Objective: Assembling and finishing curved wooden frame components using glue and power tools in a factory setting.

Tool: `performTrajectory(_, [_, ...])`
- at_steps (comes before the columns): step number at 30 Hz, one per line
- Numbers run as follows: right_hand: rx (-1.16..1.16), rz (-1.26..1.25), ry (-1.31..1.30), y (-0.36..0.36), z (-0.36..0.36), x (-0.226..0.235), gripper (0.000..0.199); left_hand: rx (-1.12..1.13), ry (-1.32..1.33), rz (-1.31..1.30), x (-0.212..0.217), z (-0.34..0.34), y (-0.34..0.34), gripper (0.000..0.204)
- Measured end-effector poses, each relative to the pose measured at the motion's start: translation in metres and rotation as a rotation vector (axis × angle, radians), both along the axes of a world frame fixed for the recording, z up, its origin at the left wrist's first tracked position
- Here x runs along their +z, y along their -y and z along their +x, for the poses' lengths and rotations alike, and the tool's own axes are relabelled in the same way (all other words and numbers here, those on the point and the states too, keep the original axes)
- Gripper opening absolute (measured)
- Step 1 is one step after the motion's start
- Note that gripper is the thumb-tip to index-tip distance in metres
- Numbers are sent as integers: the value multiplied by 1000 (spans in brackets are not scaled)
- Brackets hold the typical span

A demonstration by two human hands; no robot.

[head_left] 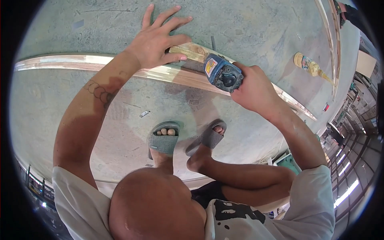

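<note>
My right hand [256, 89] is wrapped round a blue power tool [223, 74], which looks like a nail gun. Its nose is hidden beneath its body, over a long, pale wooden strip assembly [172, 74] on the floor. My left hand [154, 46] is spread with the fingers apart, resting on the assembly; its thumb and index finger lie beside a short light wooden piece [192, 53] just left of the tool. The wood curves in view from the far left, passes under my left wrist and runs on beyond my right hand.
A yellowish glue bottle [306, 63] lies on the grey floor [80, 96] to the right. Beyond it are more long wooden strips [335, 44] and another person's foot [341, 10]. A small red item [326, 107] lies near them. My sandalled feet [164, 138] are close below the wood.
</note>
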State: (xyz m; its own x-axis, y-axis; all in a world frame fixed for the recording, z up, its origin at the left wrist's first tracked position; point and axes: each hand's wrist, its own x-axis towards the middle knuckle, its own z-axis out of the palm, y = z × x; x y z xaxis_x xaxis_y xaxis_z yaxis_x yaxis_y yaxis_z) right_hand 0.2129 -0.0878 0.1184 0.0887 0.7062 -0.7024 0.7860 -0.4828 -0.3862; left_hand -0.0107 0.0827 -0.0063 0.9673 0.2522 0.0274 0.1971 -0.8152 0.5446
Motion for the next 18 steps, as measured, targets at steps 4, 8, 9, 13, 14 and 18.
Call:
performTrajectory(4, [5,-16,20,-1,1,3,35,5,17,-11,-7,-5,4,48])
performTrajectory(8, [19,78,22,20,11,5,40,4,5,-12,-7,-5,3,48])
performTrajectory(9, [12,83,28,33,18,5,40,3,-9,-27,-8,-6,4,47])
performTrajectory(13, [-133,126,124,120,79,23,37,-56,-49,-34,5,-32,-28,52])
performTrajectory(14, [-201,138,132,138,87,38,35,-42,-82,-28,12,-52,-40,53])
performTrajectory(18, [-367,175,224,225,120,72,24,40,-156,122,49,-119,-87,64])
